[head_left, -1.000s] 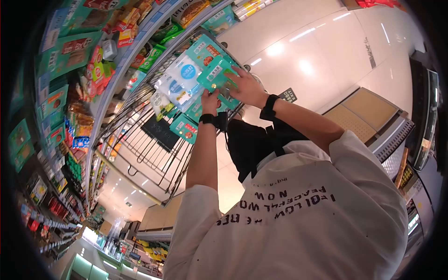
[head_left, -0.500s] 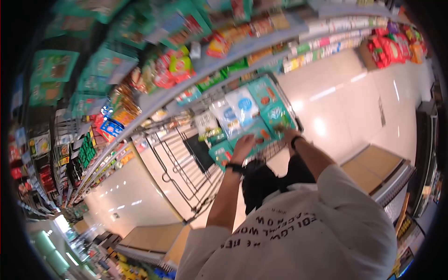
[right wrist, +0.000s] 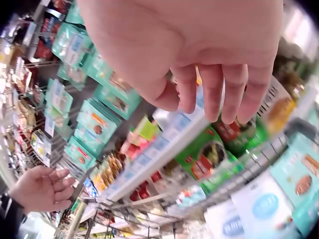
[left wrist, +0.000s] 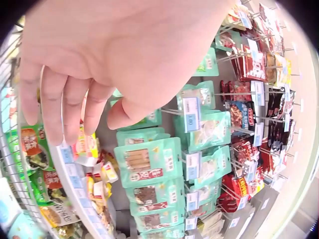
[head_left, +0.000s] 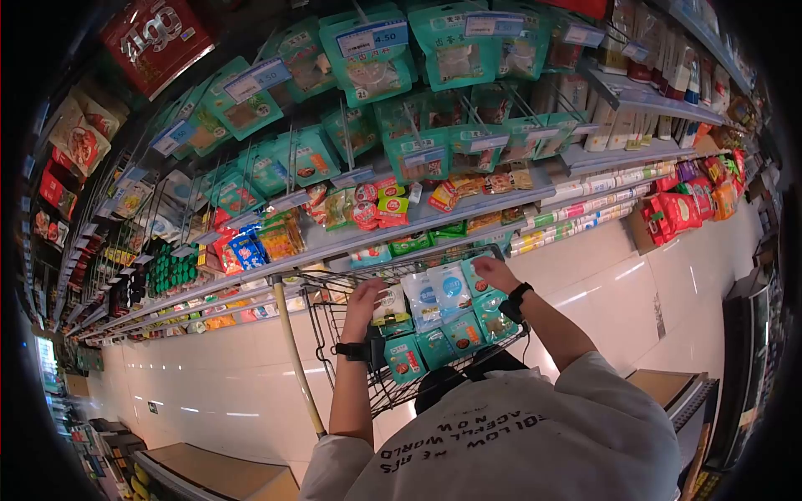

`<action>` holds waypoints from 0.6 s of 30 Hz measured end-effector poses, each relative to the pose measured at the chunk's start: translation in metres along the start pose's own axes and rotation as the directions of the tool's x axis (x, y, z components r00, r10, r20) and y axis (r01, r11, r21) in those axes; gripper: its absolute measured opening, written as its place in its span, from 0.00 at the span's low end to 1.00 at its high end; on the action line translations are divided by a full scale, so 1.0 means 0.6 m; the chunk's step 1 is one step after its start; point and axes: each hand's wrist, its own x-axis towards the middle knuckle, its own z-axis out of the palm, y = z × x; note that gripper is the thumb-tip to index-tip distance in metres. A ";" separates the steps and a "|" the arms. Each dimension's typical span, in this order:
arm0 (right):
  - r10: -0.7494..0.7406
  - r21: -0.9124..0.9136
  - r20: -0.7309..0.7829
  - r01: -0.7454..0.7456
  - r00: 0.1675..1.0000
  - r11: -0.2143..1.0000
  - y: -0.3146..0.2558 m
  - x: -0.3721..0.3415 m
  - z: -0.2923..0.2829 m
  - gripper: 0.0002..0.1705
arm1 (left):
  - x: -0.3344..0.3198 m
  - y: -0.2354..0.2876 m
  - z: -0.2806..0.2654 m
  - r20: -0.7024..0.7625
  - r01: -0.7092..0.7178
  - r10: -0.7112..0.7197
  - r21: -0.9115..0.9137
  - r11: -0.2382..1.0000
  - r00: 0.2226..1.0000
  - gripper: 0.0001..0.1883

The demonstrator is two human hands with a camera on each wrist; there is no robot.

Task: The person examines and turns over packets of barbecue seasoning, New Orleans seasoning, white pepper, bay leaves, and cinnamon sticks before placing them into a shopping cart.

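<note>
My left hand (head_left: 365,306) is raised over the left part of a wire shopping cart (head_left: 320,324), with nothing in its grasp. My right hand (head_left: 494,274) hovers above the cart's far right part, also holding nothing. In the right wrist view its fingers (right wrist: 213,92) hang loosely. Inside the cart lie several teal snack pouches (head_left: 404,357), two white-and-blue packets (head_left: 452,290) and a white-and-green packet (head_left: 389,307). The left wrist view has my left palm in front of teal pouches (left wrist: 149,162) on shelf hooks.
Beyond the cart stands a shelf rack with hanging teal pouches (head_left: 368,63), price tags (head_left: 372,37) and small snack bags (head_left: 380,204). Red packages (head_left: 672,215) fill a box at the far right. A low tan platform (head_left: 219,472) is behind, at lower left.
Both hands have left the pouches in the cart, lifting and moving apart. The head view has swung toward the shelf, so more hanging pouches show.
</note>
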 end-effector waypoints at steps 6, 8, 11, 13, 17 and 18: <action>-0.274 0.126 -0.100 0.285 0.957 0.950 -0.264 0.144 -0.106 0.35 | 0.101 0.063 0.070 0.111 -0.393 0.377 0.258 0.883 0.920 0.32; -0.465 0.076 -0.201 0.487 0.862 0.870 -0.312 0.193 -0.107 0.44 | 0.150 0.105 0.117 0.065 -0.462 0.509 0.532 0.710 0.858 0.42; -0.493 0.091 -0.251 0.528 0.833 0.844 -0.335 0.268 -0.089 0.47 | 0.266 0.178 0.148 0.084 -0.570 0.680 0.626 0.533 0.728 0.48; -0.534 -0.063 -0.348 0.548 0.771 0.834 -0.323 0.332 -0.069 0.50 | 0.341 0.207 0.154 0.011 -0.557 0.755 0.682 0.473 0.655 0.49; -0.590 0.003 -0.321 0.623 0.741 0.782 -0.321 0.414 -0.072 0.51 | 0.393 0.296 0.190 -0.125 -0.508 0.604 0.425 0.750 0.787 0.48; -0.534 0.149 -0.315 0.597 0.785 0.789 -0.339 0.416 -0.084 0.52 | 0.432 0.283 0.177 -0.122 -0.588 0.662 0.361 0.724 0.740 0.46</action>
